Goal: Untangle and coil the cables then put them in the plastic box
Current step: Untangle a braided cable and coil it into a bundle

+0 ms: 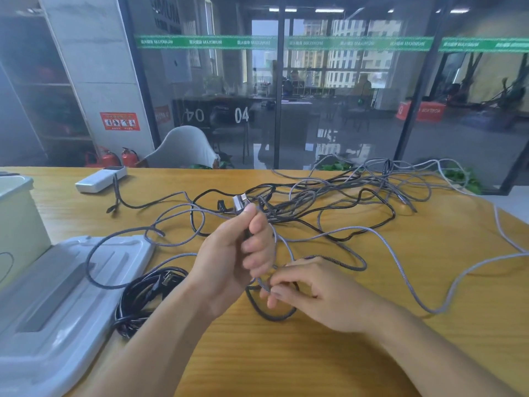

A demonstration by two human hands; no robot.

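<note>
The left hand's fingers (259, 224) clench a grey braided cable (380, 234) just below its silver plug (240, 203); the right hand's fingers (282, 285) pinch its loop near the wooden tabletop's (286, 353) front edge. The cable runs back into the knotted pile (329, 196) toward the far edge, so I judge a hard pull would tighten knots. The white plastic box (17, 213) stands at the left edge.

Two hands (229, 253), one lid (71, 296), one power bank (100, 179), two fire extinguishers (110, 159)
</note>
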